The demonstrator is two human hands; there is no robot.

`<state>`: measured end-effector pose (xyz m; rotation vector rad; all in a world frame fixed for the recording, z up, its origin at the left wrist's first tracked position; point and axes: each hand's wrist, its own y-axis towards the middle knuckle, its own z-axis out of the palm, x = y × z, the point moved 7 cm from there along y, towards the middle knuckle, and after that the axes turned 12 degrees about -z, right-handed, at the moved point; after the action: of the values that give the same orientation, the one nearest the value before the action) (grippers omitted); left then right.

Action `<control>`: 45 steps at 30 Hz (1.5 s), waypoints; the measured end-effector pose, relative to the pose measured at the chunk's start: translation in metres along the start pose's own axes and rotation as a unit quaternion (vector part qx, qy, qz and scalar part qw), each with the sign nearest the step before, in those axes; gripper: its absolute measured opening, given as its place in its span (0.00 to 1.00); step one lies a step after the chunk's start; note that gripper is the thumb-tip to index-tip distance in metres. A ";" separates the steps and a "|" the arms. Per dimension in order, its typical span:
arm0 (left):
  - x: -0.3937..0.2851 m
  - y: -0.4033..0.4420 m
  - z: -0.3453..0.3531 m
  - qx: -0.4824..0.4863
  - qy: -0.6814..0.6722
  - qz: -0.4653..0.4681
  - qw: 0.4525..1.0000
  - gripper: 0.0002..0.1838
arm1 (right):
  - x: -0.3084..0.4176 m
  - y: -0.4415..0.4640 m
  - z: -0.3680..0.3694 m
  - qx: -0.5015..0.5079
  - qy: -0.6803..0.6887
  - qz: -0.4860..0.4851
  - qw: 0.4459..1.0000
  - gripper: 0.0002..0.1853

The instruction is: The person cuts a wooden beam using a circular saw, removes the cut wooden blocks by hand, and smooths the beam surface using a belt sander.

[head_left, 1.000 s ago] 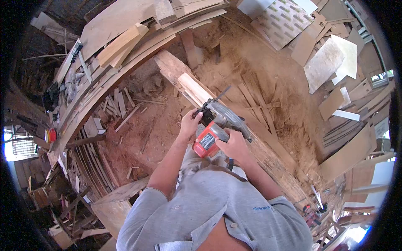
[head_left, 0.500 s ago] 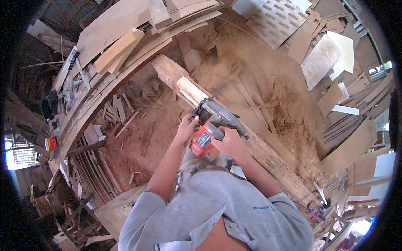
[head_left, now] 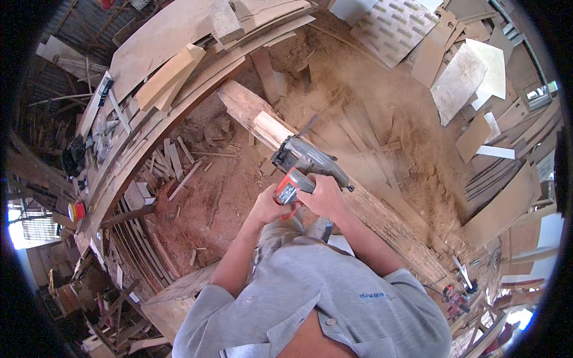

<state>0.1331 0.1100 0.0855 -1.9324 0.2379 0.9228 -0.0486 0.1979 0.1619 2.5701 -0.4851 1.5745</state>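
A red and grey power saw rests over a pale wooden piece on the long rough beam. My right hand is wrapped round the saw's grey handle. Against the red rear body of the saw, my left hand is closed, with its fingers partly hidden behind the housing. The saw's dark guard and base lie along the beam, ahead of both hands. Fine dust hazes the air to the right of the saw.
Wood offcuts and reddish sawdust cover the ground at left. A curved stack of boards arcs across the upper left. Pale sheets lie at upper right. A red tool is near the beam's lower right end.
My left hand has moved from the saw's front down to its red rear body. The saw has turned slightly, and my right hand stays on its handle. More dust hangs beside the beam.
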 end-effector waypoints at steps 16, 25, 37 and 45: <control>0.011 0.011 0.007 -0.020 -0.039 0.001 0.999 0.33 | -0.006 0.007 0.000 0.006 0.000 -0.017 1.000 0.25; 0.013 0.014 0.007 -0.026 -0.048 0.030 0.998 0.34 | -0.006 0.009 -0.001 0.017 0.013 -0.011 1.000 0.27; 0.010 0.013 0.000 -0.051 -0.008 0.021 0.998 0.33 | -0.004 0.013 -0.001 0.010 0.003 -0.037 0.999 0.26; 0.023 0.025 0.004 -0.022 -0.071 0.026 0.997 0.34 | -0.002 0.015 -0.003 0.004 0.002 -0.066 0.998 0.26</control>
<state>0.1345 0.1045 0.0519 -1.8979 0.1870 1.1023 -0.0565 0.1846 0.1603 2.5465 -0.3031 1.5389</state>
